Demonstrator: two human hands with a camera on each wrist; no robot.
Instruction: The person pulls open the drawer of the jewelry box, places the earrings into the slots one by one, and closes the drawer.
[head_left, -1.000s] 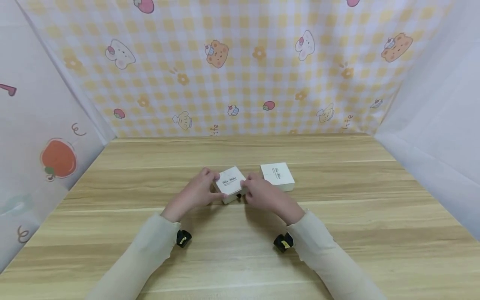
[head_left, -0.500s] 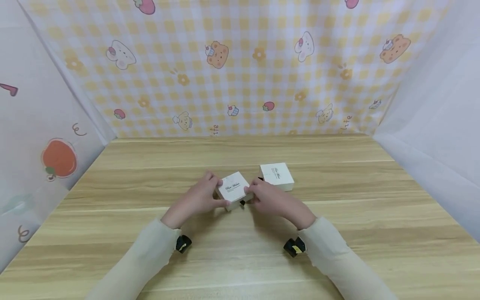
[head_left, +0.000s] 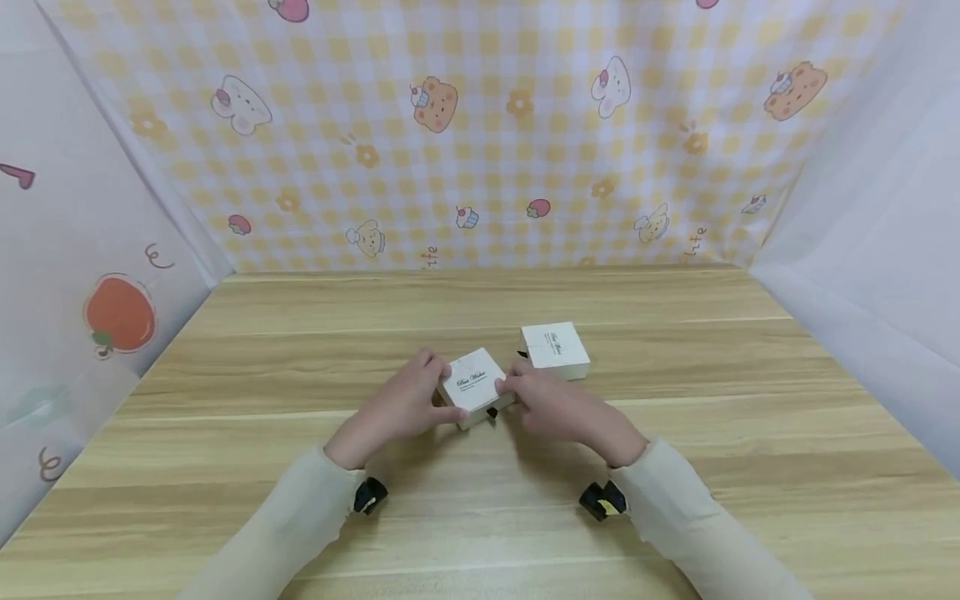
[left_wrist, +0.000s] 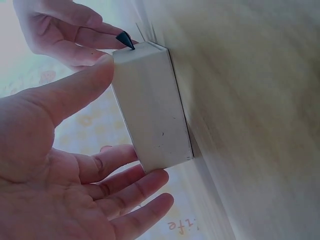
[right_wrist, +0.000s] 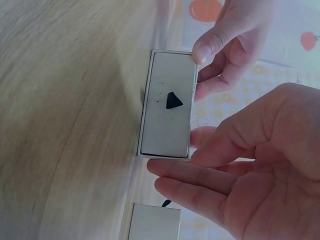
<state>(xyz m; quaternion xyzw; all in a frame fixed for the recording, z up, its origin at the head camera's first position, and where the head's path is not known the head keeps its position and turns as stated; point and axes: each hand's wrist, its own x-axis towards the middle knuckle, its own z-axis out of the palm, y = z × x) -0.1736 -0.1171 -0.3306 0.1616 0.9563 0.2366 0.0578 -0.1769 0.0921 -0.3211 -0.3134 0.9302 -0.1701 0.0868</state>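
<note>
A white drawer-style box with "Best Wishes" lettering lies flat on the table, a short black ribbon tab on its near side. My left hand grips its left side, thumb at the near corner and fingers at the far end. At the right end my right hand holds the box, with one fingertip on the top edge and other fingers along the side. In the right wrist view the drawer front sits flush within its sleeve. The box's underside is hidden.
Just behind my right hand stands a second white box with similar print and a black tab. The wooden table runs back to a yellow-checked cloth. White cloth walls flank both sides.
Both hands and the gripped box have slid toward me and slightly right across the table. The black tab shows more clearly. The second box stays put.
</note>
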